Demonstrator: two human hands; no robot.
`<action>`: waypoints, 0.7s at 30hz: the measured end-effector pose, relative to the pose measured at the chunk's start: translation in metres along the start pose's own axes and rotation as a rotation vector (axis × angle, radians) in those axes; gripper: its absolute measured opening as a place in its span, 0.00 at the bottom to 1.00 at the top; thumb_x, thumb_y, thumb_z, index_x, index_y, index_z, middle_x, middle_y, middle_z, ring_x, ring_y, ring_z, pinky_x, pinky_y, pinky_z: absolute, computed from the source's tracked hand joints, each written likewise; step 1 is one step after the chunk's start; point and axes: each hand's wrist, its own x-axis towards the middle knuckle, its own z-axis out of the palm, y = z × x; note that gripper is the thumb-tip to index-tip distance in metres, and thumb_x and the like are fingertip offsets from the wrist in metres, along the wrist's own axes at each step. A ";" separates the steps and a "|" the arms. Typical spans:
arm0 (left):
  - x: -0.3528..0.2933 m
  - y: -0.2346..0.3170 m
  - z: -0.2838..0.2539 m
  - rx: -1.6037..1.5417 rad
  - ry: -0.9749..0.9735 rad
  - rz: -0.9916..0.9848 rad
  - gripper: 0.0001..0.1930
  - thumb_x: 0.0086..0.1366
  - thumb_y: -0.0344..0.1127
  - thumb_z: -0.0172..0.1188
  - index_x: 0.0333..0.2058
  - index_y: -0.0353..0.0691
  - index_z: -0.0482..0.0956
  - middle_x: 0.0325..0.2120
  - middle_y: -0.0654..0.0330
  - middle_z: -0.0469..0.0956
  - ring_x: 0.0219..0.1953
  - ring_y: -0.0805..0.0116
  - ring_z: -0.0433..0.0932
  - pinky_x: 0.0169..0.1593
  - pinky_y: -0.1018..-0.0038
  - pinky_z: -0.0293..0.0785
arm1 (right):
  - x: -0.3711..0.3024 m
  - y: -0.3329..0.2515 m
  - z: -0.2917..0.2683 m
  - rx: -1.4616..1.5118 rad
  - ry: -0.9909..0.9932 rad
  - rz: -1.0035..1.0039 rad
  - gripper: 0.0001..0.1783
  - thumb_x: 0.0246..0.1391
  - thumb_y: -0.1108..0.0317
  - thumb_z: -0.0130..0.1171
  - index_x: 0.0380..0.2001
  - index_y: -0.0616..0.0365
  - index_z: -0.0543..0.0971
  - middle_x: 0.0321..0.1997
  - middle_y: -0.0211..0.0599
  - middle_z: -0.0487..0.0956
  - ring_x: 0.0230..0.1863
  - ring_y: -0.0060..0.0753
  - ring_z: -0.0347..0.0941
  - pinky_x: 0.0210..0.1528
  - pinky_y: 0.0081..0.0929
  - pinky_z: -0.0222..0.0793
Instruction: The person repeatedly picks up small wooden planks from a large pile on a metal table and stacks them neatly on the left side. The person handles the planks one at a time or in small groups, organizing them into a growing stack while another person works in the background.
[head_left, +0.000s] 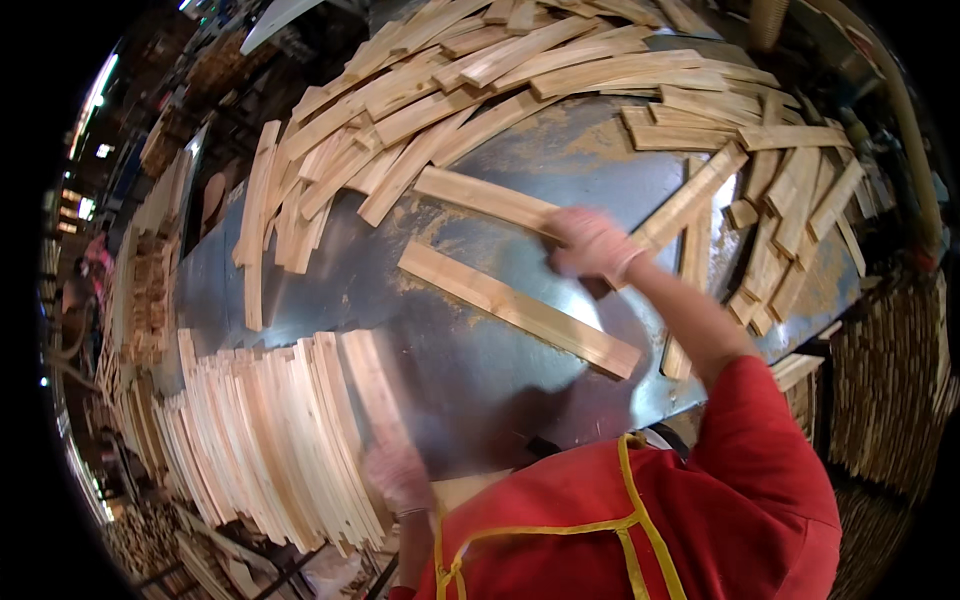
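Observation:
My left hand (398, 478), in a pale glove, is closed round the near end of a wooden plank (368, 375). This plank is blurred and lies along the right side of a tight row of planks (270, 430) standing on edge. Farther off, my right hand (592, 243), also gloved and slightly blurred, grips the right end of another plank (480, 198) above the metal table (470, 380). A loose plank (520, 308) lies slanted on the table between my two hands.
A jumbled heap of planks (440, 105) spreads over the table's far side. More planks (780, 235) lie criss-crossed at the right, with sawdust (600, 140) around. Stacked wood stands off the table at left (150, 290) and right (890, 370).

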 end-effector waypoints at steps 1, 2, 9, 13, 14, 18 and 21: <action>0.007 -0.026 0.016 0.005 0.054 -0.094 0.37 0.75 0.50 0.56 0.77 0.47 0.57 0.71 0.53 0.68 0.67 0.50 0.73 0.67 0.49 0.71 | 0.006 0.047 -0.025 -0.189 -0.153 0.037 0.26 0.48 0.54 0.70 0.51 0.52 0.81 0.50 0.43 0.84 0.57 0.49 0.78 0.61 0.44 0.74; 0.012 -0.049 0.039 0.008 0.103 -0.195 0.36 0.75 0.49 0.55 0.77 0.46 0.58 0.72 0.53 0.66 0.69 0.51 0.70 0.70 0.49 0.68 | -0.006 0.094 -0.034 -0.289 -0.119 -0.032 0.38 0.43 0.49 0.74 0.59 0.49 0.78 0.57 0.40 0.82 0.61 0.49 0.75 0.62 0.47 0.72; 0.027 0.033 -0.036 -0.260 0.151 -0.131 0.43 0.60 0.47 0.71 0.72 0.44 0.64 0.70 0.48 0.65 0.72 0.44 0.63 0.73 0.47 0.59 | -0.063 0.192 -0.049 -0.859 -0.487 -0.166 0.46 0.47 0.48 0.70 0.71 0.42 0.71 0.60 0.40 0.81 0.60 0.45 0.77 0.73 0.48 0.57; 0.035 0.131 -0.087 -0.516 -0.077 0.035 0.43 0.59 0.50 0.72 0.71 0.50 0.65 0.70 0.52 0.65 0.72 0.48 0.63 0.73 0.50 0.60 | -0.001 0.073 -0.070 -0.451 -0.457 -0.049 0.50 0.50 0.39 0.70 0.73 0.48 0.67 0.62 0.48 0.79 0.64 0.52 0.76 0.70 0.47 0.66; 0.035 0.149 -0.098 -0.556 -0.089 0.098 0.42 0.59 0.50 0.72 0.71 0.50 0.66 0.69 0.53 0.65 0.72 0.48 0.63 0.72 0.51 0.60 | 0.017 0.054 -0.061 -0.372 -0.359 -0.052 0.53 0.49 0.39 0.71 0.74 0.49 0.65 0.62 0.49 0.79 0.64 0.53 0.76 0.70 0.46 0.67; 0.047 0.190 -0.135 -0.657 -0.151 0.381 0.41 0.60 0.49 0.71 0.70 0.50 0.66 0.68 0.55 0.66 0.71 0.50 0.64 0.71 0.51 0.61 | 0.057 0.041 0.006 -0.231 0.041 -0.049 0.55 0.47 0.44 0.74 0.75 0.48 0.62 0.61 0.51 0.79 0.64 0.54 0.75 0.68 0.48 0.69; 0.031 0.181 -0.128 -0.728 -0.107 0.418 0.41 0.60 0.49 0.71 0.70 0.50 0.66 0.68 0.57 0.65 0.72 0.52 0.63 0.71 0.50 0.61 | 0.069 0.036 0.022 -0.244 -0.168 0.167 0.56 0.46 0.48 0.75 0.76 0.45 0.61 0.61 0.50 0.80 0.64 0.55 0.76 0.65 0.47 0.72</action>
